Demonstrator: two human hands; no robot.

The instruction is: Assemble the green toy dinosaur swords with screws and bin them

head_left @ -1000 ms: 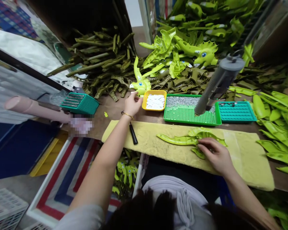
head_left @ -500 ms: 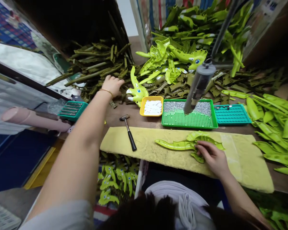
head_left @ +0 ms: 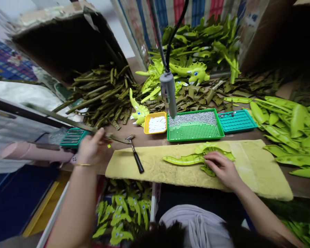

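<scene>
My left hand (head_left: 91, 147) grips a long, thin olive-green plastic strip (head_left: 67, 120), which slants across the left side of the bench and is blurred by motion. On the yellow cloth pad (head_left: 157, 168), my right hand (head_left: 223, 168) has its fingertips pinched on a bright green plastic dinosaur-shaped shell (head_left: 184, 159). Its hollow inner side faces up, and the fingers hide part of it. A small hammer (head_left: 136, 156) with a black handle lies at the pad's left end. Behind the pad hangs a grey electric screwdriver (head_left: 168, 93).
A yellow tray (head_left: 145, 129) of white pieces, a green tray (head_left: 196, 134) of small metal screws and a teal tray (head_left: 240, 124) line the back. Olive strips (head_left: 100, 93) are heaped at left, green shells (head_left: 297, 134) at right. Dinosaur heads (head_left: 121, 210) fill a container below.
My left hand has come back from the olive pile toward me and left, now with a strip in it. My right hand stays on the green shell. The view has shifted.
</scene>
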